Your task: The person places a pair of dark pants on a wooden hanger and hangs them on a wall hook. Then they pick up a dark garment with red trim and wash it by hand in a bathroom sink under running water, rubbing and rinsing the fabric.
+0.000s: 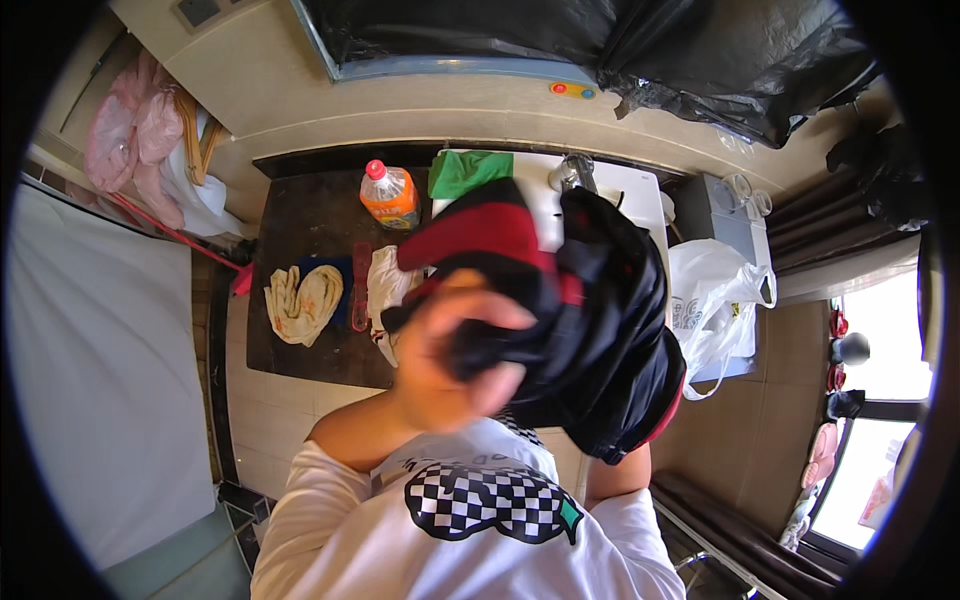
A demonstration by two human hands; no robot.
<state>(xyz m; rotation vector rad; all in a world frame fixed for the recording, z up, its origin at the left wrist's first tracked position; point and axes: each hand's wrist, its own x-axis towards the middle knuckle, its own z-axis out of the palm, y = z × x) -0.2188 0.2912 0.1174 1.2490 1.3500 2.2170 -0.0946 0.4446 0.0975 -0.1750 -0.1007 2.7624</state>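
Observation:
A black garment with red panels (600,322) is held up in front of my chest, over a dark counter (300,225) and a white sink (626,176). My left hand (461,352) is blurred, its fingers curled around a bunched black part of the cloth. The garment hides my right hand; only a bit of that forearm (619,476) shows below the hem. Left of the garment lie a white cloth (386,281), a pink brush or scraper (361,285), and stained cream-coloured gloves (304,304) partly over a dark blue cloth (341,274).
A bottle with an orange label and red cap (390,195) stands at the counter's back. A green cloth (471,172) drapes over the sink's back left corner, near a metal faucet (576,172). At the right sits a white plastic bag (712,307). A white curtain (97,360) hangs at left.

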